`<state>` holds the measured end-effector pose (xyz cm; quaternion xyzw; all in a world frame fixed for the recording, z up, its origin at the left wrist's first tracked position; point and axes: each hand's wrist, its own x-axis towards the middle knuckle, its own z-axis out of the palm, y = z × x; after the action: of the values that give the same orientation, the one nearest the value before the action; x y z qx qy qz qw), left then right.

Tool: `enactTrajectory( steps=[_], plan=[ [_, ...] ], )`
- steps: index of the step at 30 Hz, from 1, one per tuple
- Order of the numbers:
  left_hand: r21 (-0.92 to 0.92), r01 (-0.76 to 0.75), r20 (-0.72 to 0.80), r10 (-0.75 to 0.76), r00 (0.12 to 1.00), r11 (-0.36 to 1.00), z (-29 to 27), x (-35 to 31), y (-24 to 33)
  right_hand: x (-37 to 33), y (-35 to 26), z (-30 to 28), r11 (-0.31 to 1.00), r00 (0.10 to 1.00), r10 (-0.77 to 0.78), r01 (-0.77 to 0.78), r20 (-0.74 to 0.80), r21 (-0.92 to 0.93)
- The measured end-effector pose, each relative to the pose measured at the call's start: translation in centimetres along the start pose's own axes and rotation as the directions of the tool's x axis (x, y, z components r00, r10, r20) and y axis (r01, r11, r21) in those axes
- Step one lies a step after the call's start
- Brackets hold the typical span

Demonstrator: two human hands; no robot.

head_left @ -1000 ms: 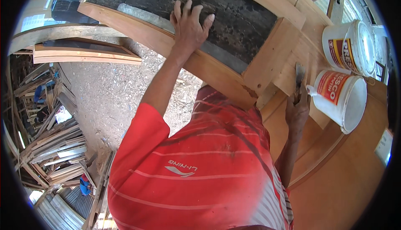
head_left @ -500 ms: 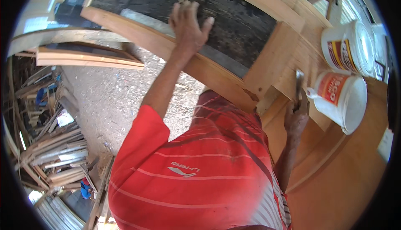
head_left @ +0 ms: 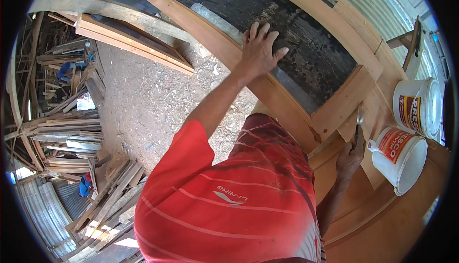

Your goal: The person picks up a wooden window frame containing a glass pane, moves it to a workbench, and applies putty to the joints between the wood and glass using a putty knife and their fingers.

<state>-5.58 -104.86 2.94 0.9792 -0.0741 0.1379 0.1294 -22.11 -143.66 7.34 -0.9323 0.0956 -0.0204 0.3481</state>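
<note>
A wooden frame (head_left: 201,21) with a black panel (head_left: 306,48) set into it lies across the top of the view. My left hand (head_left: 259,53) rests at its near rail, fingers and thumb spread over the black surface, holding nothing. Beside the frame's right end, my right hand (head_left: 350,158) is closed around what looks like a putty knife (head_left: 358,125). Its shiny metal end points up toward the wood, close to the frame's corner. My fingers hide most of the handle. Whether the blade touches the wood I cannot tell.
Two white buckets, an upright one (head_left: 415,107) and a tipped one (head_left: 402,160), are on the right. Another wooden frame (head_left: 134,43) is at left, above the shavings-covered ground (head_left: 143,100). Stacked boards (head_left: 71,139) fill the far left, near a person in blue (head_left: 85,185).
The view has swung, so the frame, buckets and hands appear lower and farther right. My left hand stays on the panel, and my right hand keeps its grip on the putty knife.
</note>
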Motion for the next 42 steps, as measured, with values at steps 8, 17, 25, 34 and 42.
enactTrajectory(
  steps=[8,17,25,34,42],
  plan=[
    [-0.258,0.041,-0.406,-0.147,0.902,0.965,-11.0,6.9,-7.7,3.8,-12.2,3.9,0.963,0.956,-0.259,0.243,0.141,0.117],
    [-0.094,0.637,-0.383,-0.618,0.687,0.765,-5.9,-0.6,-19.4,5.8,-15.3,9.3,0.806,0.773,-0.515,0.584,0.371,-0.096],
    [-0.522,0.593,-0.311,-0.784,0.537,0.613,-3.0,-0.8,-20.0,8.6,-19.8,11.2,0.708,0.641,-0.580,0.702,0.503,-0.078],
    [-0.846,0.380,-0.182,-0.872,0.454,0.374,-2.3,-0.7,-19.5,9.9,-21.9,11.2,0.632,0.531,-0.574,0.772,0.624,-0.076],
    [-0.816,0.374,-0.236,-0.846,0.479,0.439,-1.8,-1.2,-20.0,11.2,-22.9,12.0,0.594,0.468,-0.591,0.803,0.657,-0.037]
  ],
)
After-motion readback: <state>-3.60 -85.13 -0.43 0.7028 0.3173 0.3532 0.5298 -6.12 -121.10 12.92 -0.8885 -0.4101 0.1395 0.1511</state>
